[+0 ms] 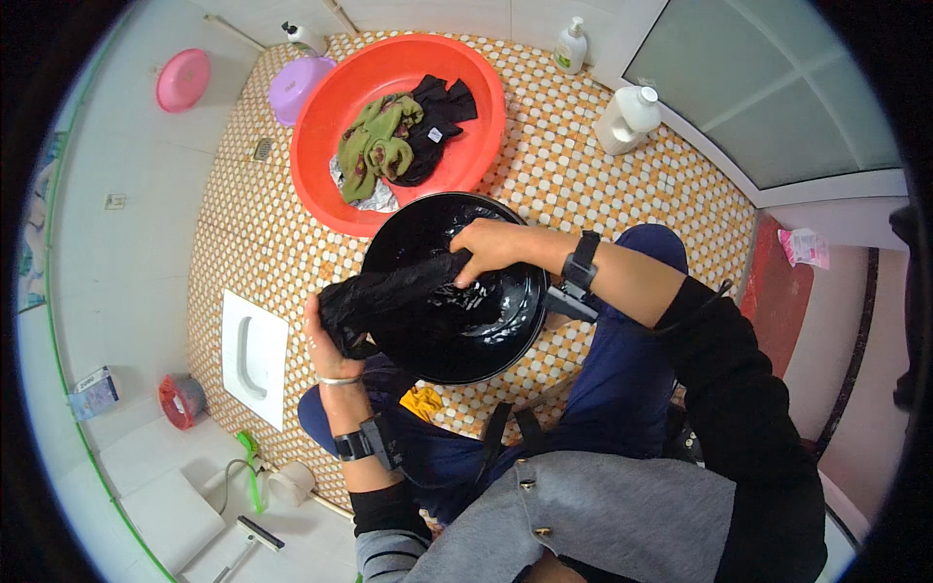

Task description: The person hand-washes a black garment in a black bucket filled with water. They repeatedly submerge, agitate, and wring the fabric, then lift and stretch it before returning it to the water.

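Note:
A wet-looking black cloth (pixel 393 290) is stretched between my two hands over a black basin (pixel 503 321). My left hand (pixel 329 342) grips its bunched end at the basin's left rim. Over the middle of the basin, my right hand (pixel 487 249) pinches the other end. Dark water (pixel 466 299) glints in the basin beneath the cloth. Just beyond stands a large red plastic basin (pixel 485 95), its rim meeting the black one in the picture. In it lie a green patterned garment (pixel 379 138), black garments (pixel 430 138) and a silvery crumpled piece (pixel 377 198).
A purple basin (pixel 295 91) and white pump bottles (pixel 571 47) stand along the far wall. At the right is a white jug (pixel 628 120) near a glazed door (pixel 765 80). A squat toilet (pixel 254 357) is set in the tiled floor at left. Yellow cloth (pixel 421 402) lies between my legs.

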{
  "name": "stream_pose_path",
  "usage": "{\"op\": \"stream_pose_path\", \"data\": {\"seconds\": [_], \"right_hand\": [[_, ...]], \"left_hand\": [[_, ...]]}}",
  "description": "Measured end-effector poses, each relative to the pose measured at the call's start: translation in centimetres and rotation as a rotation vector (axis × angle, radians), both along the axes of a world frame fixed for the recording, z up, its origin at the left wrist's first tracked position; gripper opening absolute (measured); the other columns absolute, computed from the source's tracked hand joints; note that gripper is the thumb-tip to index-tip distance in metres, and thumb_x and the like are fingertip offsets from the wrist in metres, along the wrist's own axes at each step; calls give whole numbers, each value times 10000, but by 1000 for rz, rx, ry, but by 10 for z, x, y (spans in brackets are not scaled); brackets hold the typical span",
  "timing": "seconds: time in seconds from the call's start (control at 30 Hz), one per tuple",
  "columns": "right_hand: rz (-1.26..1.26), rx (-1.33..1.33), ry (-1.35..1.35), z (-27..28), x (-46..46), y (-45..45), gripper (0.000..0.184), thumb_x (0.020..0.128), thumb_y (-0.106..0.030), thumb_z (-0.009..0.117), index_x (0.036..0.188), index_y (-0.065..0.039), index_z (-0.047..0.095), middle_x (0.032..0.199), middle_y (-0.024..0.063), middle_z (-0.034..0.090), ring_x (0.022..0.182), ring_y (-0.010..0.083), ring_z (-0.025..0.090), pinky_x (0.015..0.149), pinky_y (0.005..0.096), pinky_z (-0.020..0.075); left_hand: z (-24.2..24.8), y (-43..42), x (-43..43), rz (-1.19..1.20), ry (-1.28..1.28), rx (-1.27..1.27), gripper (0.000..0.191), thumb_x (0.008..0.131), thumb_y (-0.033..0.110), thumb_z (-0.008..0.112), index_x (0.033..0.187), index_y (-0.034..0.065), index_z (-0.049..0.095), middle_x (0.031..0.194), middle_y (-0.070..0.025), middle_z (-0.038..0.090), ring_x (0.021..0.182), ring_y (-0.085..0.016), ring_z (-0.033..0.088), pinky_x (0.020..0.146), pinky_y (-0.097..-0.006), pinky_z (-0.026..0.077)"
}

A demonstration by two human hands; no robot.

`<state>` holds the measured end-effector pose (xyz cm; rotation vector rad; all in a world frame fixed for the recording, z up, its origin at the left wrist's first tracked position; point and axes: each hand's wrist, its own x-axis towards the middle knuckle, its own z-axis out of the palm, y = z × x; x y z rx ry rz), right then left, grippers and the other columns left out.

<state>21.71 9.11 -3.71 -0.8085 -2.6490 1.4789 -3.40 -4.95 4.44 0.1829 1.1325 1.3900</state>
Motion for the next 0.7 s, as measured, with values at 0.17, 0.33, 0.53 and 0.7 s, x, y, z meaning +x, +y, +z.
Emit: {"op": "stream_pose_path", "data": {"seconds": [0.17, 0.33, 0.53, 0.7], "right_hand": [[-27, 142, 61, 33, 2, 9, 417, 639, -302, 770, 909, -3, 665, 812, 199, 640, 815, 354, 623, 697, 422, 478], [188, 25, 358, 64, -25, -7, 361, 586, -65, 681, 944, -21, 659, 879, 171, 659, 863, 323, 630, 738, 398, 489], [46, -129, 571, 66, -25, 1, 485, 566, -45, 731, 1024, -20, 576, 941, 99, 628, 865, 230, 612, 744, 340, 498], [247, -43, 376, 38, -26, 12, 390, 580, -78, 767, 931, -7, 612, 831, 130, 653, 787, 276, 631, 682, 361, 483]], "left_hand": [[-5, -11, 13, -132, 308, -82, 362, 895, 341, 530, 1024, 16, 629, 982, -95, 659, 901, -198, 628, 821, -302, 490], [-44, 7, 54, -697, 1380, 189, 880, 650, 377, 820, 1312, 13, 368, 1262, -126, 451, 1086, -222, 513, 910, -315, 432], [-36, 10, 72, -410, 773, 17, 310, 761, 65, 709, 1046, -16, 617, 969, -18, 634, 834, -97, 583, 759, -223, 469], [5, 2, 82, -111, 515, 144, 184, 795, 16, 643, 977, 10, 620, 895, -42, 632, 805, -119, 596, 775, -248, 471]]}}
